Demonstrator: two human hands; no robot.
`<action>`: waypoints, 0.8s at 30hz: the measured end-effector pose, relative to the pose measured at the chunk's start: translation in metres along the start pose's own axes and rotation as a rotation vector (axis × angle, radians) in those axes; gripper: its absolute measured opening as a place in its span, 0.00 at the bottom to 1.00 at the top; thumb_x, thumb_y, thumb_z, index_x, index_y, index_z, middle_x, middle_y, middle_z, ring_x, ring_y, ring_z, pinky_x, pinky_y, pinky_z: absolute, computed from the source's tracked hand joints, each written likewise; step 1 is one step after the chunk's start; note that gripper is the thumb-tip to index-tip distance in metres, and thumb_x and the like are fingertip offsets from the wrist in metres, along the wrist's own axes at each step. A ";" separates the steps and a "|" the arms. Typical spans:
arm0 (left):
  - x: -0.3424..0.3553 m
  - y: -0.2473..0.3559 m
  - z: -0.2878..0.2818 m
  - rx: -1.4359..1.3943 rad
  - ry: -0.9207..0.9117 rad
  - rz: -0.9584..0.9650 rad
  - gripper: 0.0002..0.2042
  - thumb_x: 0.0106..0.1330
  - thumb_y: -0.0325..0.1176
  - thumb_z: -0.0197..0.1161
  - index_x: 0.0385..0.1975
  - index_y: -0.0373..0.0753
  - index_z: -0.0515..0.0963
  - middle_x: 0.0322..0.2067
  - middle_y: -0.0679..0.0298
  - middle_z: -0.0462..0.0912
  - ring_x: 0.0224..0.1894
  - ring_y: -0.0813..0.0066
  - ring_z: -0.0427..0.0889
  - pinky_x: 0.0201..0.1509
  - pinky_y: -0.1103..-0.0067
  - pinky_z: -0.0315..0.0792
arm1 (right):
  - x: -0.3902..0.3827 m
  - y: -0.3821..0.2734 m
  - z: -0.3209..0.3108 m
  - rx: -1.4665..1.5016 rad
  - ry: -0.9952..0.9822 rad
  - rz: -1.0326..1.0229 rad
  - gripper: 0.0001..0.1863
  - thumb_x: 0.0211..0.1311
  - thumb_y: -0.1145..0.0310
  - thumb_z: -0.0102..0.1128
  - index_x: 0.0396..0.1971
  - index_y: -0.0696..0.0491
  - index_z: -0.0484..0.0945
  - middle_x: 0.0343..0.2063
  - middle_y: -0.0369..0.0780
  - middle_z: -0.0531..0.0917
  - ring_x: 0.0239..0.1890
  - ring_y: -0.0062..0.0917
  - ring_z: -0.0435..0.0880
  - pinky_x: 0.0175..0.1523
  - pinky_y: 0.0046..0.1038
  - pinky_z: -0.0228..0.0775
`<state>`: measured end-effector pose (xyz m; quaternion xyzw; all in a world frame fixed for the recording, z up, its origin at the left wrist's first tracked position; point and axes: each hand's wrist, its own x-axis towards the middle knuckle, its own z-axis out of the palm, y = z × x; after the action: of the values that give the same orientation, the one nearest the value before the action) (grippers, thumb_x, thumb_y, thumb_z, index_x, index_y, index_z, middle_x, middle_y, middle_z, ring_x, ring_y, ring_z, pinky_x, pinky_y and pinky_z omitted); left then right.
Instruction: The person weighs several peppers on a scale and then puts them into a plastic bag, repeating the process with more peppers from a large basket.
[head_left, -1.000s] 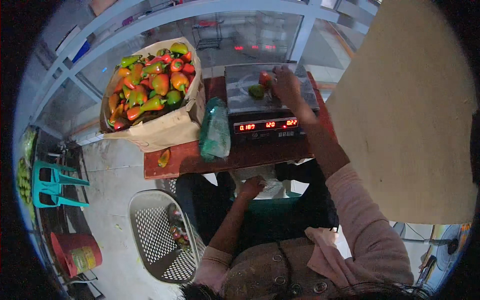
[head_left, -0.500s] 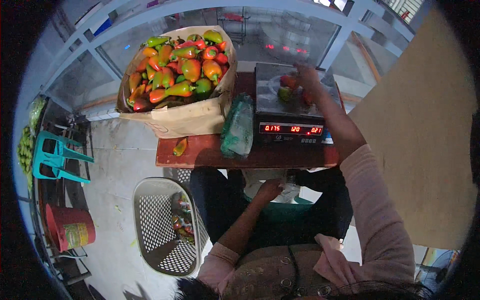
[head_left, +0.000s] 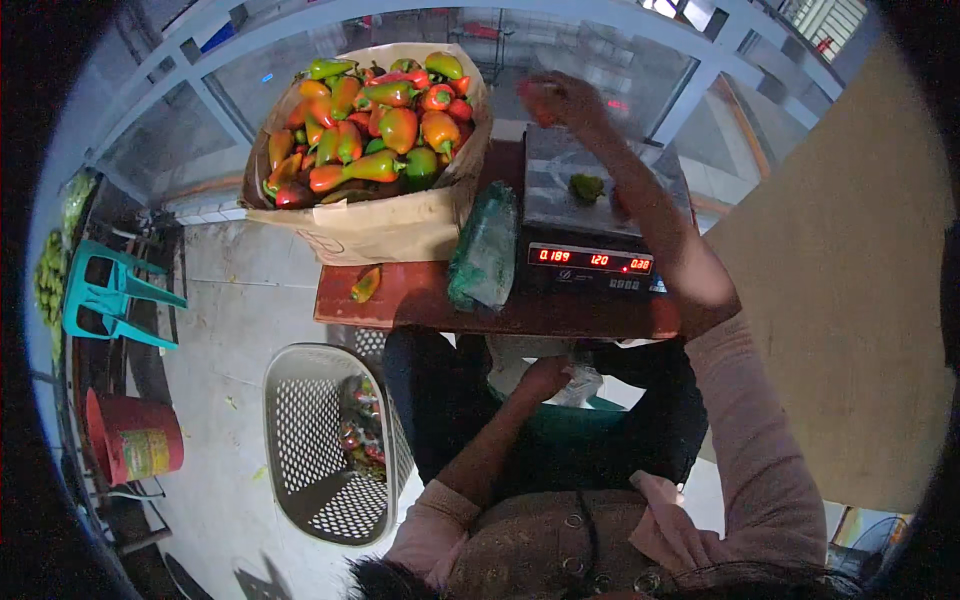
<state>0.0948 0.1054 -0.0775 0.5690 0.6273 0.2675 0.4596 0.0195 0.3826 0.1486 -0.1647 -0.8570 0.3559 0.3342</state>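
Observation:
My right hand (head_left: 568, 103) is raised above the far edge of a black digital scale (head_left: 560, 215), its fingers closed on a red pepper (head_left: 537, 101). On the scale's metal plate lies a green pepper (head_left: 586, 187); a red pepper (head_left: 621, 204) beside it is partly hidden by my right forearm. Low between my knees, my left hand (head_left: 546, 379) grips a clear plastic bag (head_left: 582, 386). A large brown paper sack (head_left: 390, 228), piled with red, orange and green peppers (head_left: 375, 130), stands left of the scale.
A green plastic bundle (head_left: 485, 248) lies between sack and scale on the red table (head_left: 420, 305). One loose pepper (head_left: 367, 284) sits near its front edge. At floor level stand a beige perforated basket (head_left: 300, 430) holding bagged peppers, a red bucket (head_left: 130, 438) and a teal chair (head_left: 105, 290).
My right hand has risen from the scale plate, up and to the left, with a red pepper in it. Fewer peppers show on the plate, and the red display reads differently. My left hand stays put.

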 end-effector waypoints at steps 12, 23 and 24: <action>0.013 -0.016 0.015 0.040 0.045 0.078 0.16 0.50 0.37 0.50 0.37 0.37 0.68 0.38 0.53 0.70 0.41 0.56 0.69 0.45 0.68 0.62 | 0.047 -0.068 0.127 -0.206 -0.606 -0.457 0.12 0.44 0.66 0.53 0.31 0.53 0.73 0.28 0.42 0.76 0.28 0.27 0.75 0.35 0.26 0.65; 0.003 0.025 -0.014 -0.021 0.037 -0.018 0.16 0.48 0.34 0.50 0.36 0.34 0.68 0.36 0.50 0.70 0.41 0.56 0.68 0.45 0.69 0.62 | 0.057 -0.092 0.150 -0.859 -0.630 -0.442 0.23 0.38 0.48 0.52 0.23 0.56 0.75 0.21 0.45 0.75 0.27 0.34 0.75 0.32 0.32 0.65; 0.002 0.029 -0.016 0.033 0.045 -0.010 0.16 0.48 0.34 0.50 0.37 0.35 0.68 0.36 0.50 0.70 0.41 0.56 0.68 0.45 0.69 0.62 | 0.060 -0.090 0.145 -0.843 -0.612 -0.504 0.23 0.37 0.48 0.52 0.23 0.56 0.75 0.21 0.44 0.76 0.27 0.34 0.75 0.31 0.33 0.66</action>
<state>0.0943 0.1162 -0.0458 0.5672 0.6446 0.2675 0.4372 -0.1278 0.2787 0.1648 0.0361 -0.9952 -0.0755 0.0513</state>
